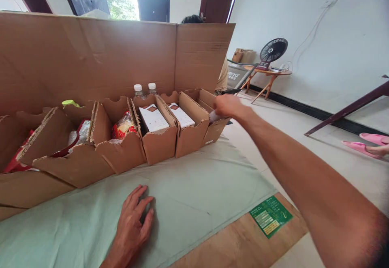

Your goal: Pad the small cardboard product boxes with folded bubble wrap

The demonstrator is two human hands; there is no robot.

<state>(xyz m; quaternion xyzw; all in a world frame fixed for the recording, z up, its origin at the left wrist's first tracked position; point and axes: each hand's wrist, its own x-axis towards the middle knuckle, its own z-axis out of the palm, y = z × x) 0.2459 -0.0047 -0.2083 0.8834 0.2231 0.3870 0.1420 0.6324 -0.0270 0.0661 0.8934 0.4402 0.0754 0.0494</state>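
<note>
My right hand (227, 105) reaches to the far-right cardboard bin (215, 134), fingers bent down at its right side. Something pale (214, 116) shows under the fingers, too hidden to name. Resting on the light green cloth (182, 203), my left hand (133, 217) is open, thumb apart from the fingers, with nothing in it. Beside the far-right bin, two bins each hold a white box (153, 118) with a brown mark. Farther left, one bin contains a red food packet (124, 126), and another holds a silvery and dark red packet (81, 134).
Two clear bottles with white caps (137, 87) stand behind the bins, before a tall cardboard panel (121, 53). A green label (271, 216) lies on the wooden table edge (231, 241). A person's head (192, 19) shows behind the panel; a fan (273, 50) stands on a small table.
</note>
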